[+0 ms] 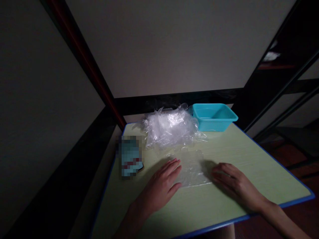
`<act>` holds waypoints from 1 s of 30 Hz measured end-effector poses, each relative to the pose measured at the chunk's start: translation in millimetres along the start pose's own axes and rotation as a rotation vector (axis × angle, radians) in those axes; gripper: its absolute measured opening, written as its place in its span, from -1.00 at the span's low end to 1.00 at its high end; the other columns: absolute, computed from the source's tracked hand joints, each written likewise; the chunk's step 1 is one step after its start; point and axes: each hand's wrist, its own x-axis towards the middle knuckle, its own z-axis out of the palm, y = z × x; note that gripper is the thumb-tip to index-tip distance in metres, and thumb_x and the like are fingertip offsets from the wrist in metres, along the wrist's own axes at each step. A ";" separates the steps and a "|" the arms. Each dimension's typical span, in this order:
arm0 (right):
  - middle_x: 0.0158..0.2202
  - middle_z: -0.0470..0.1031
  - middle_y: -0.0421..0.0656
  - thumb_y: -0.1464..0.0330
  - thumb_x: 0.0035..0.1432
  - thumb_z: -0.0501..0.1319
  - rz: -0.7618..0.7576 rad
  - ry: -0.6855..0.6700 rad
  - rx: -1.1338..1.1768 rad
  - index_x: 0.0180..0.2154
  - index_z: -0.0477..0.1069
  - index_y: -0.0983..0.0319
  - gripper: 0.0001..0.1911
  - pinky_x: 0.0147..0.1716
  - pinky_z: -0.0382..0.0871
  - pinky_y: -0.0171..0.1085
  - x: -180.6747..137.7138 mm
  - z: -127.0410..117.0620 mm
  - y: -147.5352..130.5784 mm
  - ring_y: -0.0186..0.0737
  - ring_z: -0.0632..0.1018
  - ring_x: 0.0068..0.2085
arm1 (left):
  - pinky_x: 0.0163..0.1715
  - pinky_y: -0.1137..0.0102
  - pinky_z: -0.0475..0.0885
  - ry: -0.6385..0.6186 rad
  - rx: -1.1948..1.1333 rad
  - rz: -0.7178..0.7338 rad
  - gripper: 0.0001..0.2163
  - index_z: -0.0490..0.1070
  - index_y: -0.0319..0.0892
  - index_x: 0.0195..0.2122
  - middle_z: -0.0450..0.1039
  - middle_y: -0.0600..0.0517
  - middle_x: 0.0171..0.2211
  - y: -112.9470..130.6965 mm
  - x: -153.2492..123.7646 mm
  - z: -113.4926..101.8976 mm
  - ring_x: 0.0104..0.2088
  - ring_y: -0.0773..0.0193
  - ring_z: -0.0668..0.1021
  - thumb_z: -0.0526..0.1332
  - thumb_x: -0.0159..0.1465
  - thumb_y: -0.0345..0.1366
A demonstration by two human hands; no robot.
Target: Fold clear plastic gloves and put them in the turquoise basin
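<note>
A clear, thin plastic glove (193,169) lies flat on the table, its finger shapes pointing away from me and its straight cuff edge towards me. My left hand (163,182) is open, fingers stretched out over the glove's left edge. To the right of the glove is my right hand (231,182), its fingers loosely bent and apart, with nothing visible in them. Whether its fingertips touch the table is hard to tell. Behind the glove sits a crumpled heap of clear plastic gloves (171,127).
A turquoise plastic basin (211,124) stands at the back right, beside the heap. At the left edge lies a pixelated, phone-like object (131,159). The pale table (249,159) has a blue rim and stands against a wall panel (174,49).
</note>
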 end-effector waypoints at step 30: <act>-0.45 0.40 -0.19 0.52 0.18 0.04 -0.348 -0.143 -0.382 -0.48 0.43 0.20 -0.72 -0.03 0.16 -0.05 14.9 5.4 -16.1 -0.22 0.42 -0.33 | 0.07 0.30 0.29 -0.020 -0.069 -0.078 -0.71 0.35 -0.17 -0.05 0.35 0.01 0.02 15.8 -14.5 12.7 0.04 0.23 0.37 0.18 0.18 -0.45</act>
